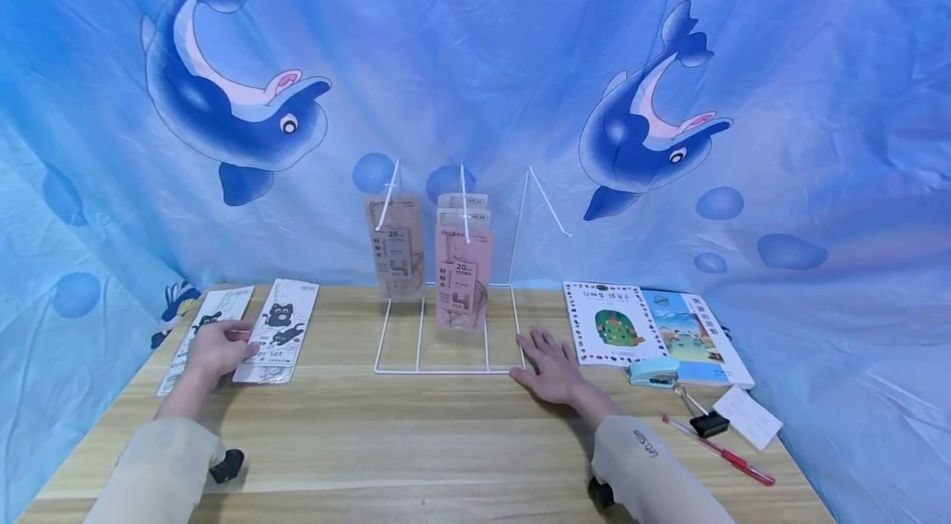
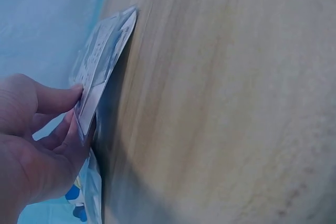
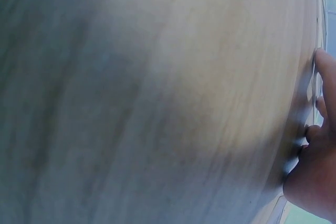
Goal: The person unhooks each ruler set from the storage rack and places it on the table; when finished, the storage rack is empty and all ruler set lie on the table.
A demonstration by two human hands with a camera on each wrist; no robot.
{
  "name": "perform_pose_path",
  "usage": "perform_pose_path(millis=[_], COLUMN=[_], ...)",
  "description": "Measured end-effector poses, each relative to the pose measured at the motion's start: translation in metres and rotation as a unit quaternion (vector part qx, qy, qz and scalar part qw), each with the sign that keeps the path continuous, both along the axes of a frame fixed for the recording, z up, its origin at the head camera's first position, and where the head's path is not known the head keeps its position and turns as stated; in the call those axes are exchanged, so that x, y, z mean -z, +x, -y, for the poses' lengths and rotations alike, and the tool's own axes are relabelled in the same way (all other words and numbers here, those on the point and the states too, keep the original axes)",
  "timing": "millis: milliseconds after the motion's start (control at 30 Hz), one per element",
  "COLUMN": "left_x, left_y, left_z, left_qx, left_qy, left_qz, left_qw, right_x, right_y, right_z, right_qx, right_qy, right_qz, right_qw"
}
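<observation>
Clear pkt (image 1: pixel 282 328) w/ cat-print card inside, on L side of table (image 1: pixel 416 446), long axis front-to-back, far end angled slightly R, near edge pinched by L hand (image 1: pixel 215 352); R hand (image 1: pixel 551 369), fingers spread, at base of wire rack (image 1: pixel 449 372) w/ hanging pkts (image 1: pixel 464 252).

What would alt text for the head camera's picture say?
A person's left hand pinches a cat-print packet; the right hand touches a white rack hung with packets. Books and a pen lie at the table's right.
</observation>
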State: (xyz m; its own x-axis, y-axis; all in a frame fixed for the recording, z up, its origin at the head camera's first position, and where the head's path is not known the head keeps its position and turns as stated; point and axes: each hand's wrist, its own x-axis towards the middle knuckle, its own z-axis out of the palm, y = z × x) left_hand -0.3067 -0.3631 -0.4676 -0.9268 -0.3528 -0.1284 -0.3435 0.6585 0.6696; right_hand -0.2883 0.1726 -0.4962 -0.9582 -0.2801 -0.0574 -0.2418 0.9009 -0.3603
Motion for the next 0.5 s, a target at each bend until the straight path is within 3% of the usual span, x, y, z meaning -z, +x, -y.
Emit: perform_pose_path(millis=[167, 500], left_x=[0.0, -0.01], left_y=[0.002, 0.007], left_z=[-0.001, -0.005], left_qx=[-0.012, 0.013], left_qy=[-0.004, -0.08], left_qz=[-0.002, -0.018], left_qw=[0.9999, 0.9966], right_x=[0.001, 0.001], right_y=[0.0, 0.0], right_z=[-0.001, 0.0], right_qx=[0.0, 0.0], right_qy=[-0.001, -0.001], right_qz=[-0.003, -0.002], right_qw=[1.0, 1.0])
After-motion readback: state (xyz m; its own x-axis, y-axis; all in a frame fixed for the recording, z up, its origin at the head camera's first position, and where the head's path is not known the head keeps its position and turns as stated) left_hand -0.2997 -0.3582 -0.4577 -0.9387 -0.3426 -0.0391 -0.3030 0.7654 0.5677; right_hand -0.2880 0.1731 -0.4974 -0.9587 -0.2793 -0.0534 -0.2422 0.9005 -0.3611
